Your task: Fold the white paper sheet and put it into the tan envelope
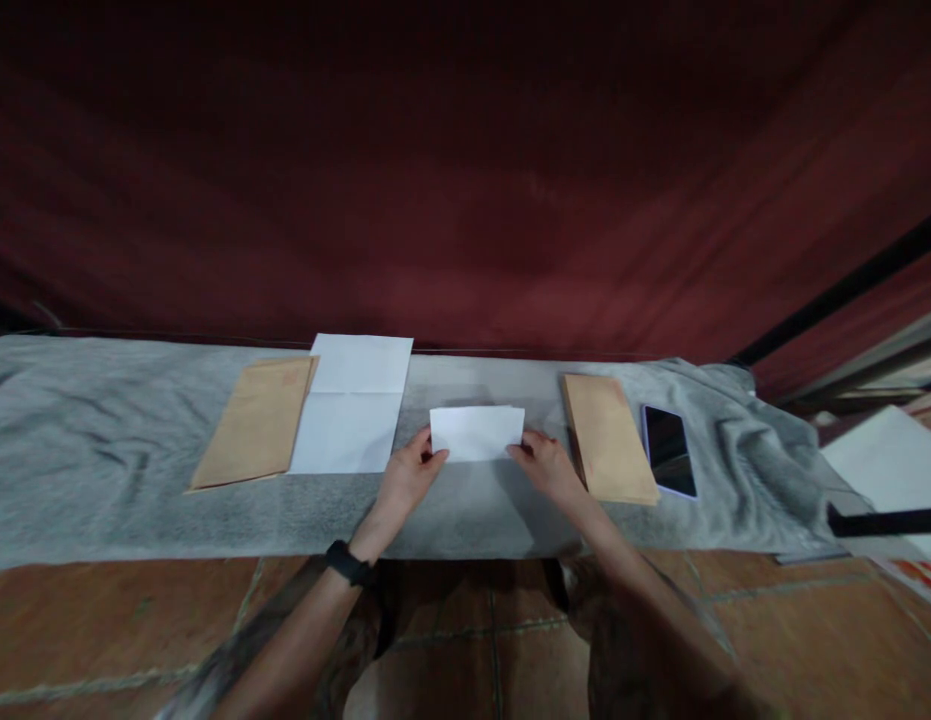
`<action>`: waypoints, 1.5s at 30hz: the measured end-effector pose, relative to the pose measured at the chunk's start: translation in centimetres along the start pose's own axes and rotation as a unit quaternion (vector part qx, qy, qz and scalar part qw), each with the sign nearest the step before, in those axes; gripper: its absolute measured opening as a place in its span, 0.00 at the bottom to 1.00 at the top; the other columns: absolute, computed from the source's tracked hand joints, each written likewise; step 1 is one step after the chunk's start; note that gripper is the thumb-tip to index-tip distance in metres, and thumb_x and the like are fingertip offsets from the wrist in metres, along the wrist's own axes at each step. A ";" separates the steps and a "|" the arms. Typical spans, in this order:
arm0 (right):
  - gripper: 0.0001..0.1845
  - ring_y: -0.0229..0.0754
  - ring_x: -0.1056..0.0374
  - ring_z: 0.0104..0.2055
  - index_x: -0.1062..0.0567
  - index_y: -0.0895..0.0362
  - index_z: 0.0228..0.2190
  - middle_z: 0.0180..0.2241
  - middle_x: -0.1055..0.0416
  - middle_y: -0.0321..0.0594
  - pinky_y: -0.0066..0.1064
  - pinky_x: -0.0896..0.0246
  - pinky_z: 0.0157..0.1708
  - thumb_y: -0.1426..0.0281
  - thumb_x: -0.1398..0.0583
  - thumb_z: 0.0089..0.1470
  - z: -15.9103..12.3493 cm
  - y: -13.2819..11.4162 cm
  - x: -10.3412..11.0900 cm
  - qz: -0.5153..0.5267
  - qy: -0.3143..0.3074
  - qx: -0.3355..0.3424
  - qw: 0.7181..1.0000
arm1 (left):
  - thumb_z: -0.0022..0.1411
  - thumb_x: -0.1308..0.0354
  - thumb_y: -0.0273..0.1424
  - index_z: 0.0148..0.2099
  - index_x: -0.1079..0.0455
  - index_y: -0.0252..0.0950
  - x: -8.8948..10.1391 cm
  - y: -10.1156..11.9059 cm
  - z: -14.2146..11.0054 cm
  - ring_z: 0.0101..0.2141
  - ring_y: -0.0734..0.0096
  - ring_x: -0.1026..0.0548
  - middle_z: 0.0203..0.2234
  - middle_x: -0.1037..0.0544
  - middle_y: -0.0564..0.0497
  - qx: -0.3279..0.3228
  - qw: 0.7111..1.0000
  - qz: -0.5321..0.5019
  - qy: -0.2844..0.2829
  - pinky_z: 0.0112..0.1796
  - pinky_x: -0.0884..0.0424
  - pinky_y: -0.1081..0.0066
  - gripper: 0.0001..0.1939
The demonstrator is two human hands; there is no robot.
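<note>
A folded sheet of white paper (477, 432) is held level between my two hands, above the grey cloth. My left hand (414, 468) pinches its left edge, thumb on top. At the right edge my right hand (544, 462) grips it the same way. Left of my hands lie white paper sheets (352, 425) with a crease across the middle. Brown envelopes (255, 415) rest beside them, close along their left side. Another stack of brown envelopes (611, 435) lies just right of my right hand.
A phone (669, 450) in a light purple case lies right of the envelopes. Grey cloth (97, 470) covers the long narrow surface, bunched at the right end. Behind it hangs a dark red curtain (465, 220). Black bars (847, 290) and white sheets (892, 465) are at far right.
</note>
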State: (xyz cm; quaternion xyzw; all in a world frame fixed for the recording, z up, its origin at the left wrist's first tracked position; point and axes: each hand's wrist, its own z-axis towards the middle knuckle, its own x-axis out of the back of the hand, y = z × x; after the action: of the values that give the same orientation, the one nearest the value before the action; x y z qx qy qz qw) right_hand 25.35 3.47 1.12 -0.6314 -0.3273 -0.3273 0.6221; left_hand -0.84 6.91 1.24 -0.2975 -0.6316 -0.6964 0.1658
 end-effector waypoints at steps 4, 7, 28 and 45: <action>0.15 0.47 0.23 0.37 0.26 0.55 0.50 0.33 0.21 0.39 0.34 0.36 0.42 0.66 0.40 0.62 -0.1 -0.4 -0.6 -0.012 0.023 -0.037 0.999 | 0.64 0.41 0.31 0.68 0.39 0.36 -0.4 0.6 0.2 0.29 0.66 0.23 0.30 0.21 0.53 0.016 0.999 0.040 0.032 0.34 0.28 0.67 0.31; 0.24 0.48 0.23 0.38 0.33 0.56 0.59 0.34 0.20 0.41 0.36 0.36 0.44 0.66 0.42 0.63 -0.3 -0.6 -1.1 -0.010 0.034 -0.046 0.998 | 0.64 0.41 0.31 0.71 0.45 0.37 -0.7 1.0 0.2 0.28 0.66 0.24 0.31 0.22 0.53 0.020 0.997 0.057 0.044 0.33 0.28 0.67 0.35; 0.23 0.54 0.28 0.52 0.34 0.55 0.61 0.51 0.24 0.52 0.44 0.41 0.54 0.69 0.45 0.66 -0.9 -1.3 -1.2 -0.128 0.024 -0.007 0.991 | 0.64 0.42 0.27 0.67 0.39 0.36 -1.6 0.9 0.0 0.41 0.58 0.21 0.47 0.25 0.42 -0.020 0.981 0.179 0.068 0.45 0.24 0.61 0.30; 0.32 0.50 0.55 0.74 0.47 0.63 0.70 0.71 0.50 0.52 0.52 0.57 0.72 0.63 0.53 0.71 -3.6 -5.5 -5.8 -0.060 0.028 0.148 0.987 | 0.69 0.57 0.26 0.75 0.55 0.29 -6.5 0.5 -3.1 0.72 0.55 0.54 0.72 0.48 0.35 -0.180 0.933 0.310 -0.021 0.69 0.49 0.50 0.34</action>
State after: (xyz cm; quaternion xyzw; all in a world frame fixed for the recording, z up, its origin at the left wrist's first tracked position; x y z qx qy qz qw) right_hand 17.48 -0.10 -0.44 -0.5021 -0.3920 -0.3295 0.6969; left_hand 3.82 2.91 -2.50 -0.5182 -0.3753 -0.7059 0.3037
